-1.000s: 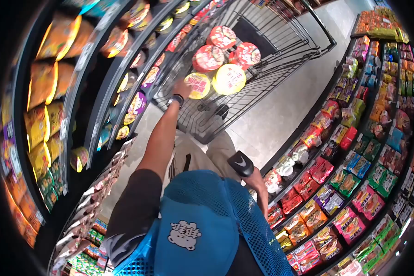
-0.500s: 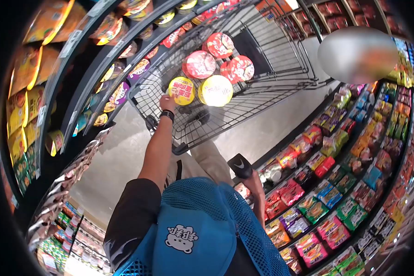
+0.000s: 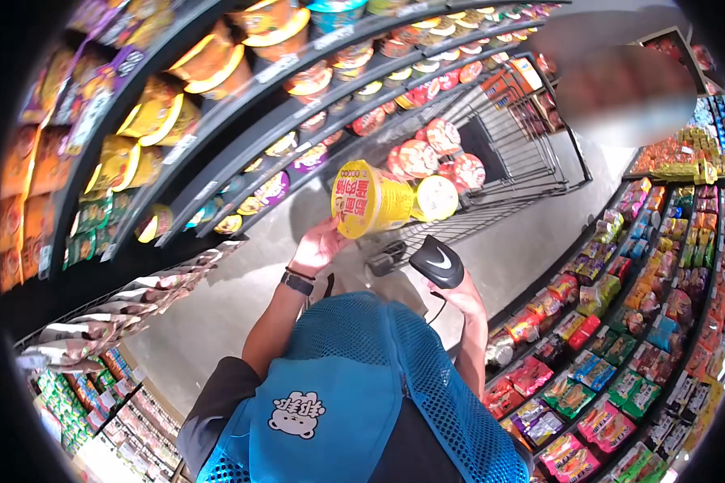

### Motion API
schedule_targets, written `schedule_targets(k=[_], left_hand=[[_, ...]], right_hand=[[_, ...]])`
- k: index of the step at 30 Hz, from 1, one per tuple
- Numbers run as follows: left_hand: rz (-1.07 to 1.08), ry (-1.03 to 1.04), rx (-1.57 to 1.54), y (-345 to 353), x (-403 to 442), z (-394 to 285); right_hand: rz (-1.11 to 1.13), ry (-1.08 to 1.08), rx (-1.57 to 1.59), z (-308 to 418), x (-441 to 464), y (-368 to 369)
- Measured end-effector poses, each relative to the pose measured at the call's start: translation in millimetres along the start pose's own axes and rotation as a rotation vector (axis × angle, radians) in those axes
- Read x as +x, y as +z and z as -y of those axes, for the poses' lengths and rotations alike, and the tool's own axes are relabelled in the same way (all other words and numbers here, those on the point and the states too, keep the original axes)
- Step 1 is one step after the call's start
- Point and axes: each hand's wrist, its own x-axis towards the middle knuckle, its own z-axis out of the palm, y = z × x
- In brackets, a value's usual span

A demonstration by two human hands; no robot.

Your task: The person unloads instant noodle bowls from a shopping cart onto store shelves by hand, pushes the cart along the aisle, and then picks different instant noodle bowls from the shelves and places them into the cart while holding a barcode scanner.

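My left hand [image 3: 321,244], with a dark band at the wrist, grips a yellow noodle cup [image 3: 372,199] by its rim. The cup is tilted on its side, its printed lid facing left. Behind it, another yellow-lidded cup [image 3: 437,198] and several red-and-white cups [image 3: 418,158] sit in the wire shopping cart [image 3: 499,197]. My right hand [image 3: 465,295] is closed around a black object with a white swoosh [image 3: 437,262], beside the blue mesh vest.
Shelves of cup noodles [image 3: 149,113] curve along the left. Shelves of packaged noodles [image 3: 612,346] line the right side. A grey floor [image 3: 193,338] runs between them. Hanging packets [image 3: 113,302] are at the lower left. A blurred patch covers the upper right.
My left hand has lifted the yellow cup out of the cart toward me and tilted it. The cart now appears farther away. The right hand still holds the black object.
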Motion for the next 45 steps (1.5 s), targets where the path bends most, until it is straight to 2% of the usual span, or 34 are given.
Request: schedule_targets(k=[4, 7, 9, 11, 12, 15, 17, 19, 21, 23, 27, 29, 32, 35, 38, 41, 44, 45], left_hand=[[-0.080, 0.125, 0.166, 0, -64, -59], [-0.167, 0.270, 0.288, -28, -104, -98], [-0.300, 0.378, 0.305, -49, -132, -116], [-0.302, 0.480, 0.199, -66, -167, -130], [-0.393, 0.541, 0.142, -89, -173, -132], [-0.589, 0.693, 0.015, -155, -197, -148], [-0.726, 0.823, -0.080, -158, -215, -166], [-0.786, 0.867, -0.265, -213, -224, -187], [-0.923, 1.011, -0.286, -211, -233, -207], [-0.930, 1.074, -0.287, -223, -241, -230], [-0.984, 1.245, -0.347, -224, -245, -258], [-0.928, 1.255, -0.421, -218, -250, -270], [-0.918, 1.280, -0.435, -220, -251, -291], [-0.892, 1.303, -0.443, -227, -252, -320], [-0.820, 1.299, -0.477, -239, -251, -351], [-0.943, 1.322, -0.438, -240, -243, -371], [-1.090, 1.264, -0.464, -243, -239, -384], [-1.072, 1.283, -0.451, -245, -237, -387]], right_hand=[[0.141, -0.369, -0.165, 18, 22, 78], [0.306, -0.285, -0.020, -27, 58, 116], [0.117, -0.283, -0.337, -19, 56, 167], [0.210, -0.181, -0.314, -22, 60, 201], [0.186, -0.268, -0.381, -22, 58, 217], [0.270, -0.129, -0.431, -31, 66, 248], [0.328, -0.073, -0.459, -25, 70, 266], [0.448, -0.197, -0.313, -22, 74, 282], [0.549, -0.238, -0.298, -7, 77, 294], [0.542, -0.246, -0.590, -4, 87, 296], [0.535, -0.277, -0.663, -3, 98, 290], [0.527, -0.343, -0.628, -2, 99, 287], [0.510, -0.270, -0.700, -7, 99, 277], [0.609, -0.232, -0.593, -8, 96, 267], [0.593, -0.325, -0.524, -9, 86, 270], [0.503, -0.251, -0.590, -14, 79, 275], [0.500, -0.207, -0.485, -22, 78, 275], [0.496, -0.192, -0.467, -27, 79, 274]])
